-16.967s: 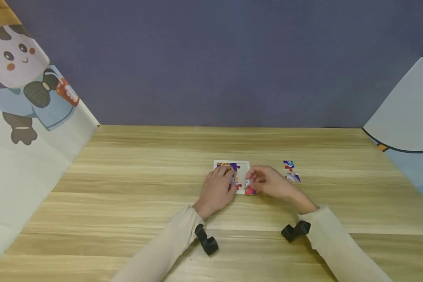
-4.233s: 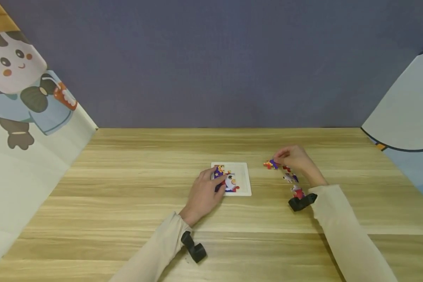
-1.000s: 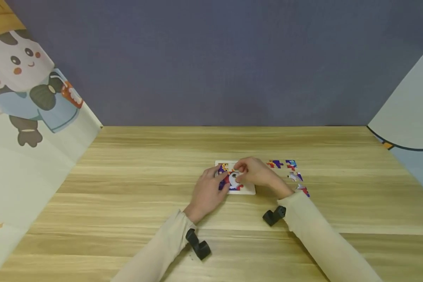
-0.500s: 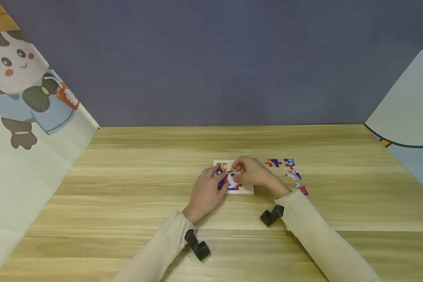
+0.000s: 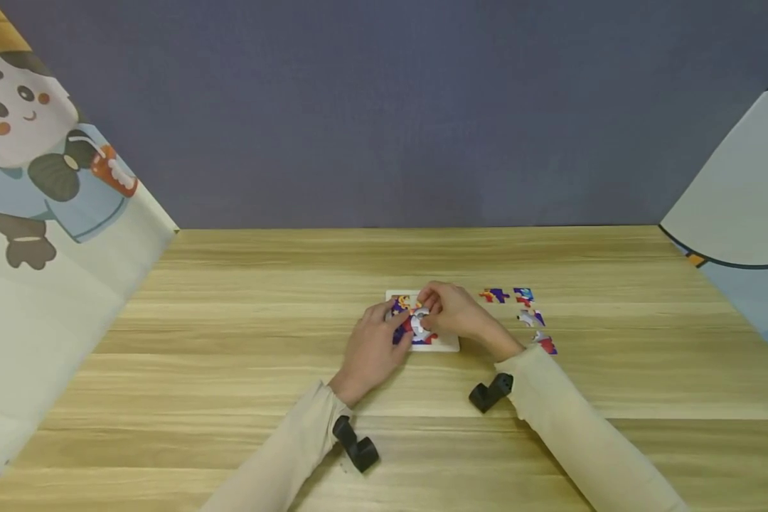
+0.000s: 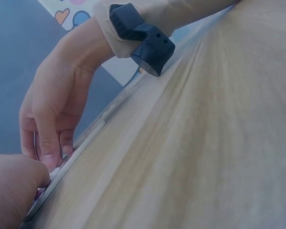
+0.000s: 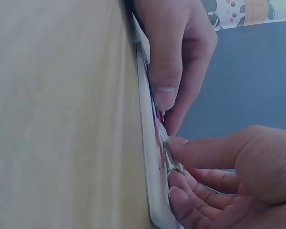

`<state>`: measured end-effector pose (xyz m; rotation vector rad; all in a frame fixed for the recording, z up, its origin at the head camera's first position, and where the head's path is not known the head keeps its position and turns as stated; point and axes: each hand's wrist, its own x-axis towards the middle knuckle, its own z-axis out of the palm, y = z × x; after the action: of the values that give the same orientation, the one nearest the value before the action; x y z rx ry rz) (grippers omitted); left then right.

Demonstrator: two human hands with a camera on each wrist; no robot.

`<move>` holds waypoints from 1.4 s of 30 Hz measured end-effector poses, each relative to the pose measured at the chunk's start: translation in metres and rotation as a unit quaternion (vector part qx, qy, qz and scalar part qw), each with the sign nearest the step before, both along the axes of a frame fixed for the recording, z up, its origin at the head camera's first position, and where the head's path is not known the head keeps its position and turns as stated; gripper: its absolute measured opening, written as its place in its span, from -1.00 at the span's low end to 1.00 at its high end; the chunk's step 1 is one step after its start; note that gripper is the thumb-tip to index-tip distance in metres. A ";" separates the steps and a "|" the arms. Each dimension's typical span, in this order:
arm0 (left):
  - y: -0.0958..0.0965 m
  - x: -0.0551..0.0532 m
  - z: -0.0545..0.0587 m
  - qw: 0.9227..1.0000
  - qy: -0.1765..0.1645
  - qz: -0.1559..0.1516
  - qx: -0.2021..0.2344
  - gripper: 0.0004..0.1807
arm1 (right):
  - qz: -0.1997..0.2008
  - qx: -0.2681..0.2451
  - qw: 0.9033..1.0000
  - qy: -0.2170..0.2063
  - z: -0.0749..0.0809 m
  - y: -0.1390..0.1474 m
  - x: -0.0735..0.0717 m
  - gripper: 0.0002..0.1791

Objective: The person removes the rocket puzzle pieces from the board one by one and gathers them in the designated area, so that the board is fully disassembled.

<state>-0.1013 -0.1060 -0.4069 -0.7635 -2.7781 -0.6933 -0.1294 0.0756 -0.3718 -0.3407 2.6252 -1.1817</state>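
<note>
- We're on the white tray (image 5: 446,345), lying flat on the wooden table (image 5: 262,313), and every place we call is measured from it
- On the tray's left side we see the left hand (image 5: 372,348), fingers resting across it, grasping nothing that we can make out
- Over the tray's right half, here's the right hand (image 5: 457,311), thumb and fingers pinching the white puzzle piece (image 5: 417,324)
- That piece is at the tray's middle, to the left of the right hand and right at its fingertips, the left fingers just beside it
- So the right hand has it, and we judge any shift hinges on how it lines up with the patterned pieces (image 5: 402,304) in the tray's left part
- Its long axis? Fingers hide too much, we cannot tell
- Off to the tray's right we count four loose ones: a purple-and-orange piece (image 5: 496,295) nearest, then a blue-and-red piece (image 5: 523,294), a white-and-purple piece (image 5: 528,318) and a red-and-purple piece (image 5: 545,344) beside the right sleeve (image 5: 544,387)
</note>
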 end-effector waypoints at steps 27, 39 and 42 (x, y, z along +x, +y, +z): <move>-0.002 -0.001 0.003 1.000 0.000 0.007 -0.002 -0.56 | -0.003 -0.052 0.999 0.003 0.000 -0.007 -0.001 -0.68; 0.002 -0.001 -0.001 1.000 0.000 0.003 0.002 -0.57 | -0.012 -0.047 0.999 0.009 0.004 0.007 0.002 -0.67; 0.003 -0.001 0.000 1.000 0.000 0.003 0.003 -0.58 | -0.012 -0.040 0.999 0.018 0.007 0.016 0.003 -0.67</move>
<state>-0.1025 -0.1030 -0.4073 -0.7537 -2.7757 -0.7019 -0.1264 0.0920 -0.3647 -0.3485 2.6241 -1.3035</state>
